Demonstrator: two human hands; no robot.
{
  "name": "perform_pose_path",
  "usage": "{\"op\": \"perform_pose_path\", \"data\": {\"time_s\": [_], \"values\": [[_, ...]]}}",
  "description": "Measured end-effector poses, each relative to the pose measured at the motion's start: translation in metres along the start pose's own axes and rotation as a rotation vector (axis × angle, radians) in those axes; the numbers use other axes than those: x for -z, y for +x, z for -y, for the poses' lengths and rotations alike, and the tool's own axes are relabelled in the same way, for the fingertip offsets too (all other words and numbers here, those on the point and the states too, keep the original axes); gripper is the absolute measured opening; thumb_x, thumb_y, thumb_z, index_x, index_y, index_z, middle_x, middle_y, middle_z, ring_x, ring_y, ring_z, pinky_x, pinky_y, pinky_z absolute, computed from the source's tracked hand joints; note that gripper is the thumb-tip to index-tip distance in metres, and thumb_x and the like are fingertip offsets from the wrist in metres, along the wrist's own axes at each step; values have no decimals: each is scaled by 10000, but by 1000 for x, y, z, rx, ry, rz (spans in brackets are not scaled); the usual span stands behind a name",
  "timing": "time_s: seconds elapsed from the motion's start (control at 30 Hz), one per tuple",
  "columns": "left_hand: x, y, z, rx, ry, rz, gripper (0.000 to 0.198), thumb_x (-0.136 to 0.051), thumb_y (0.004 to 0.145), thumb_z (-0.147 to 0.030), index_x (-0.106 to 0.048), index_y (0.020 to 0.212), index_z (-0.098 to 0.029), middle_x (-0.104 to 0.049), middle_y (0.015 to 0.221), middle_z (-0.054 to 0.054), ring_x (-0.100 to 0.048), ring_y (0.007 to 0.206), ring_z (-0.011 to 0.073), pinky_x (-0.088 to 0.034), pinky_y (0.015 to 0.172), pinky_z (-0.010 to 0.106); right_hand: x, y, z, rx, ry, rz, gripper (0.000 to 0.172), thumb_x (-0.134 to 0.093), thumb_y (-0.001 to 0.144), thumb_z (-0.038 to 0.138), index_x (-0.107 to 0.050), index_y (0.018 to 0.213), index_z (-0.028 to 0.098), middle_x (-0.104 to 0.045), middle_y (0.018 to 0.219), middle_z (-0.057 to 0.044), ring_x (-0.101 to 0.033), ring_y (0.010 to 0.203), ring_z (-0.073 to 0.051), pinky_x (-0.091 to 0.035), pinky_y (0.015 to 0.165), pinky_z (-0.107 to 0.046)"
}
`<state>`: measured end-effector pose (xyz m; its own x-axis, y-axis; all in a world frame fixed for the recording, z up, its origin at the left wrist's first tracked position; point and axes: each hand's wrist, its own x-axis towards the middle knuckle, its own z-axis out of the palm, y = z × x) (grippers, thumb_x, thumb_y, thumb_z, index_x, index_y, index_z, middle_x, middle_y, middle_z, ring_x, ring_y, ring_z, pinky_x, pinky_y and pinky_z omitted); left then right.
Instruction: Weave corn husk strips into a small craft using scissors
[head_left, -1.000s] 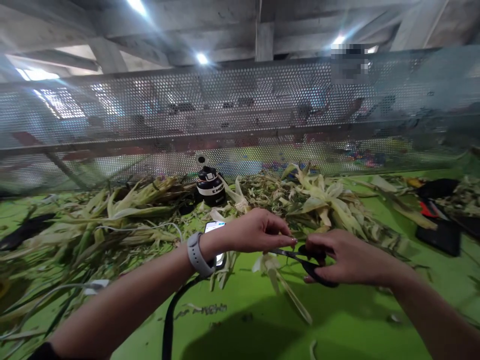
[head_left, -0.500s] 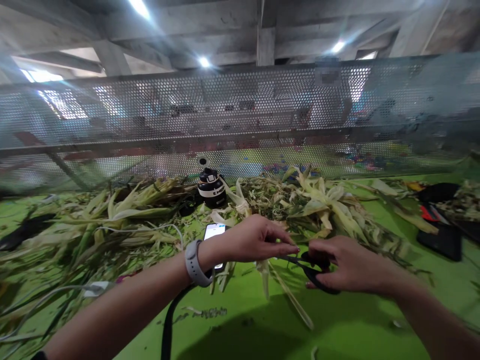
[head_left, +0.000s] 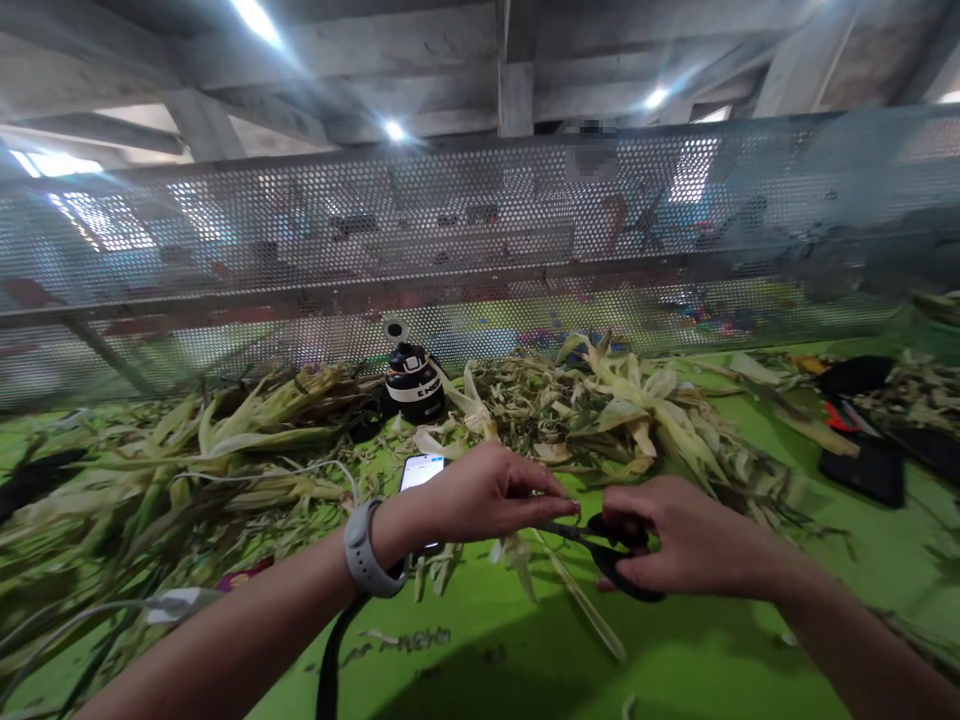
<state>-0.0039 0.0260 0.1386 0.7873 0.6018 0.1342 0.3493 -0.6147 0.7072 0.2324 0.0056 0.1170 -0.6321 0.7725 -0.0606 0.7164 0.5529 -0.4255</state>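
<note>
My left hand, with a grey watch on the wrist, is closed in a pinch on a pale corn husk piece that hangs down below it. My right hand grips black-handled scissors, fingers through the loops. The scissor blades point left and meet the husk just under my left fingertips. Both hands hover above the green table.
Heaps of green and pale corn husks cover the table's far half. A phone lies lit behind my left wrist, a black bottle beyond it. A perforated metal screen runs across the back. Black items lie at right.
The view has drifted slightly, so everything sits a little further left. Both hands stay together over the husk; the scissors and pinch keep the same pose.
</note>
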Motion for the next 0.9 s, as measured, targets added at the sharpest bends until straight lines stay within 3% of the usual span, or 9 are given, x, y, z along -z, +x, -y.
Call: {"op": "perform_pose_path", "data": {"time_s": [0.53, 0.9], "values": [[-2, -1, 1, 40, -36, -13, 340, -517, 891, -374, -727, 961, -116, -462, 552, -33, -290, 496, 65, -248, 436, 197, -4, -8, -4, 5, -18, -53, 290, -664, 739, 417, -518, 674, 174, -479, 567, 58, -381, 516, -74, -220, 494, -227], [-2, -1, 0, 19, -21, -46, 333, -519, 890, -370, -724, 942, -113, -447, 560, -38, -303, 504, 68, -258, 451, 210, -4, -7, 2, 40, 35, 21, 369, -662, 722, 490, -467, 679, 179, -534, 607, 35, -435, 535, -84, -279, 506, -222]]}}
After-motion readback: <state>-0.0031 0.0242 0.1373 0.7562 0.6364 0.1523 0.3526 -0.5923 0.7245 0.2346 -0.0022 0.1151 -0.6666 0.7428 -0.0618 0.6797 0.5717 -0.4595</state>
